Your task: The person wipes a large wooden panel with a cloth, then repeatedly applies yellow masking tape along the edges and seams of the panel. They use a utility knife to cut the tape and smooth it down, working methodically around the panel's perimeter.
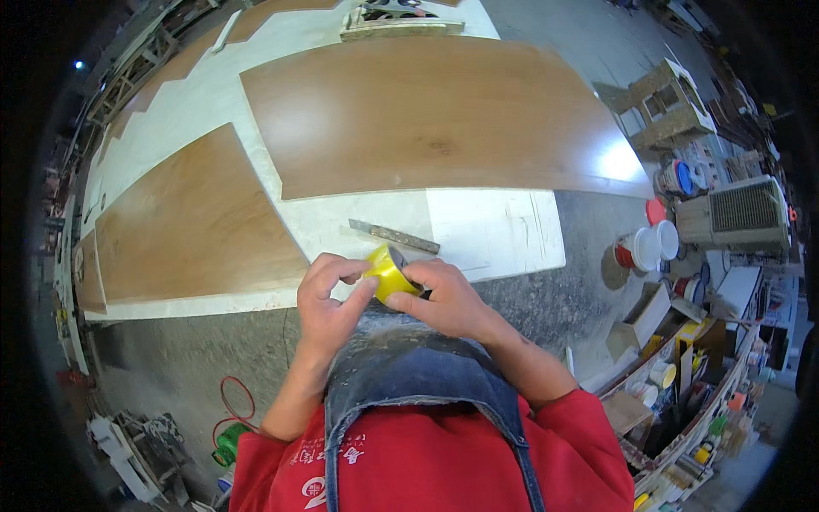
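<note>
Over the white counter's (pixel 499 226) near edge, my right hand (pixel 445 300) grasps a round yellow film tape roll (pixel 386 275), probably light, firm, best held by its rims, while my left hand (pixel 327 299) touches it, pinch unclear.

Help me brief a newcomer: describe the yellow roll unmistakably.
On the big white table, find the largest brown panel. Move down to the table's near edge, where the right hand holds the yellow roll and the left hand touches it. Unlike the slim tool lying just beyond, it is round, bright yellow and held.
</note>
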`<action>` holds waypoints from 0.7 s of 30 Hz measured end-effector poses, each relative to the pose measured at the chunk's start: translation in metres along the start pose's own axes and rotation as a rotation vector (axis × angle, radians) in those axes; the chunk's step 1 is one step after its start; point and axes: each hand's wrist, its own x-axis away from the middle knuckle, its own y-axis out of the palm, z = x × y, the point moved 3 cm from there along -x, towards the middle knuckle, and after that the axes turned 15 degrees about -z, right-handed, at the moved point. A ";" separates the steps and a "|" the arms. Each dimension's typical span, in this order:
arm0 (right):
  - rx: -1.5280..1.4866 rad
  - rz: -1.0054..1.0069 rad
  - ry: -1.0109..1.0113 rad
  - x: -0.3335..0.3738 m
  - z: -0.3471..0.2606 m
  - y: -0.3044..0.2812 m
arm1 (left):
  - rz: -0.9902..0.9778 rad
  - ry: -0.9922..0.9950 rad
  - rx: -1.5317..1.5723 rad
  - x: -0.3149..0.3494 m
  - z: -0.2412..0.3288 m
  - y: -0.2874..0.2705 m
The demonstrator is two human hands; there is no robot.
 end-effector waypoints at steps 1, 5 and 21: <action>0.059 -0.032 -0.035 0.000 -0.002 -0.004 | 0.000 0.025 -0.051 -0.002 0.004 -0.002; 0.198 -0.037 -0.137 -0.005 -0.007 -0.021 | -0.031 -0.016 0.032 -0.022 -0.009 -0.008; 0.539 0.009 -0.125 -0.044 0.004 -0.089 | -0.191 -0.104 -0.124 -0.107 -0.047 0.016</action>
